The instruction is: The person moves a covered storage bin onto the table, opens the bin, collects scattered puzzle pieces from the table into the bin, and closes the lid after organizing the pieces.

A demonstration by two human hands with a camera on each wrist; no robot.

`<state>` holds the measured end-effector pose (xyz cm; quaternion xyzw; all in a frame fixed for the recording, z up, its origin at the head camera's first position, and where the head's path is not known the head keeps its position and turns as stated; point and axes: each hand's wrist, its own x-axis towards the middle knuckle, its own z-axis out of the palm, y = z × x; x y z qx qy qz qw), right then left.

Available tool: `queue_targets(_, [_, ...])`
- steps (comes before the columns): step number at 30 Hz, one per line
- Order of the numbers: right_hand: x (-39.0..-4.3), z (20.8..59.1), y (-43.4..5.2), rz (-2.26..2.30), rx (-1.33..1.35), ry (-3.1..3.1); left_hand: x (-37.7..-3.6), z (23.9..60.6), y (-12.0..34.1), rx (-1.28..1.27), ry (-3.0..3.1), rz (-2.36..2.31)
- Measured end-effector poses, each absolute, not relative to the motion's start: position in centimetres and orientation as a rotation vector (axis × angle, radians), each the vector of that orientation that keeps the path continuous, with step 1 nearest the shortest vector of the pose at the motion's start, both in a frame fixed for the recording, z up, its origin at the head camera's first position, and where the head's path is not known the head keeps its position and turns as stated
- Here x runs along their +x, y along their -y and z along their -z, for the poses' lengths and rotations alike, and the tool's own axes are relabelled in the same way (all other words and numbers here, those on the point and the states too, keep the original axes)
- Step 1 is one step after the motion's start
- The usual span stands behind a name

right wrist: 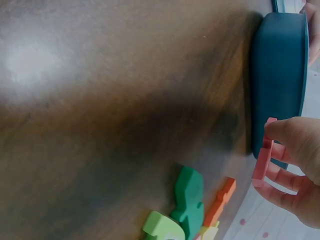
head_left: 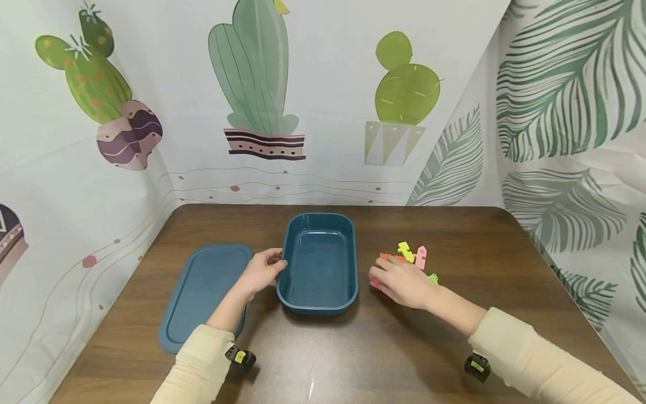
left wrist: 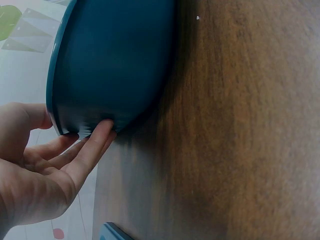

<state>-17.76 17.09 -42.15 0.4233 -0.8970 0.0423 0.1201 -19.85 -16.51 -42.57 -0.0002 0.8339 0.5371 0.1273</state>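
Observation:
My left hand (head_left: 262, 271) grips the left wall of a deep teal plastic container (head_left: 318, 307), thumb over the rim and fingers against the outside, as the left wrist view shows. Between the thumb and fingers of my right hand (head_left: 407, 283) is a small flat red piece with a notched outline (right wrist: 263, 162), pinched right of the container. Around that hand lie similar notched pieces: a yellow piece (head_left: 406, 252), a pink piece (head_left: 421, 257), an orange piece (right wrist: 220, 201), a light green piece (right wrist: 162, 226) and a dark green piece (right wrist: 189, 200).
A flat teal lid (head_left: 207, 292) lies on the brown wooden table (head_left: 313, 359), left of the container and partly behind my left forearm. Behind the table hangs a white cloth (head_left: 333, 101) printed with cacti and leaves.

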Motion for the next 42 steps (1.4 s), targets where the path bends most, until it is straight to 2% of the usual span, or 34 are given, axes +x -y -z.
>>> queue_targets(42, [-21.1, 36.8, -14.9, -0.055, 1.252, 2.495, -20.3, 43.2, 16.9, -0.013, -2.311, -1.654])
